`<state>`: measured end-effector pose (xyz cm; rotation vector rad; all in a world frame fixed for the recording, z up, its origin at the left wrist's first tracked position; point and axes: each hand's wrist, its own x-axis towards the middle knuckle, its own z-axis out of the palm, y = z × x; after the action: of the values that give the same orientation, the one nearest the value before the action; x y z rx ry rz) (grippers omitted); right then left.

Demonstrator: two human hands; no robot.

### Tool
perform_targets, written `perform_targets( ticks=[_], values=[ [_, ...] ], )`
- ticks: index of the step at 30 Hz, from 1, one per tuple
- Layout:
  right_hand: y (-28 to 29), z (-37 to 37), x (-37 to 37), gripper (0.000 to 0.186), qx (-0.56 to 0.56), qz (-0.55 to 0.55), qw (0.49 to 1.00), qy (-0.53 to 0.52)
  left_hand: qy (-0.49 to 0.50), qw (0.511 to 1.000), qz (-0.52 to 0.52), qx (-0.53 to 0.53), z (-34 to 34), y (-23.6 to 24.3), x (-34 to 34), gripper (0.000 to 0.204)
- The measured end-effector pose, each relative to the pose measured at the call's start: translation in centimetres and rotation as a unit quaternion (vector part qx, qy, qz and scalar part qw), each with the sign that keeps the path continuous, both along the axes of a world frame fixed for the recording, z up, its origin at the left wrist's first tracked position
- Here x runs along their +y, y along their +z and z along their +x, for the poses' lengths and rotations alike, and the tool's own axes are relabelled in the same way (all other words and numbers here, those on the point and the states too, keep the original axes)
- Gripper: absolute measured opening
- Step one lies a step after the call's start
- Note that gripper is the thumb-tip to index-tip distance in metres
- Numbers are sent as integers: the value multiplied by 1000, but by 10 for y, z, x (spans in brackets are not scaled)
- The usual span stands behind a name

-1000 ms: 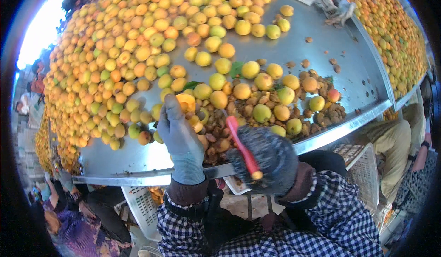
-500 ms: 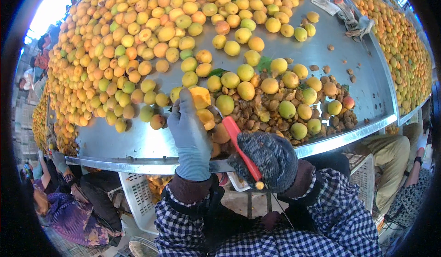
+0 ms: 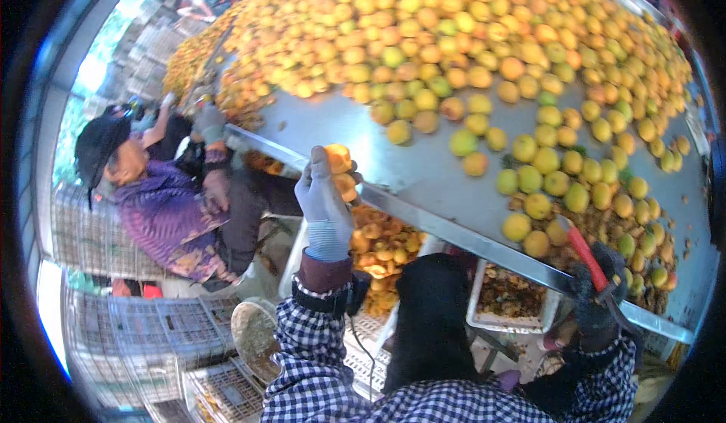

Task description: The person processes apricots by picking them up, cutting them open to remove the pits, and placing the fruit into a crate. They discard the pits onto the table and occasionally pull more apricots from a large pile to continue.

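Observation:
My left hand [image 3: 324, 207], in a pale grey glove, holds yellow apricot halves [image 3: 338, 162] up at the metal table's front rim [image 3: 408, 215], fingers wrapped behind them. My right hand [image 3: 597, 294], in a dark knitted glove, grips a red-handled tool [image 3: 584, 253] with a short metal tip, low over the rim at the right. Just beyond it lie whole apricots [image 3: 567, 189] among brown pits. A large pile of apricots [image 3: 454, 30] covers the far part of the table.
Below the rim sit a crate of halved apricots [image 3: 382, 245] and a white bin with dark scraps [image 3: 514, 302]. A co-worker in purple [image 3: 162, 207] sits at my left, near stacked crates [image 3: 136, 325] and a round basin [image 3: 253, 332].
The view has swung left, bringing the co-worker and the crates below into fuller view. My left hand has moved from over the fruit to the rim, away from my right hand.

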<state>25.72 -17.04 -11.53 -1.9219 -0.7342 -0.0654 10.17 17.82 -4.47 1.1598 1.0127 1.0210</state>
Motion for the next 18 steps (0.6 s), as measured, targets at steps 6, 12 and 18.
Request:
perform_targets(
  ticks=[6,12,18],
  values=[
    [-66,28,-60,35,112,-27,992,-52,117,917,299,236,-157,-7,114,32],
    [-85,62,-52,42,-246,-190,949,-59,249,747,339,515,-321,-23,227,35],
    [-57,73,-66,51,-137,-281,945,-101,221,939,180,191,-252,-19,155,36]
  ],
)
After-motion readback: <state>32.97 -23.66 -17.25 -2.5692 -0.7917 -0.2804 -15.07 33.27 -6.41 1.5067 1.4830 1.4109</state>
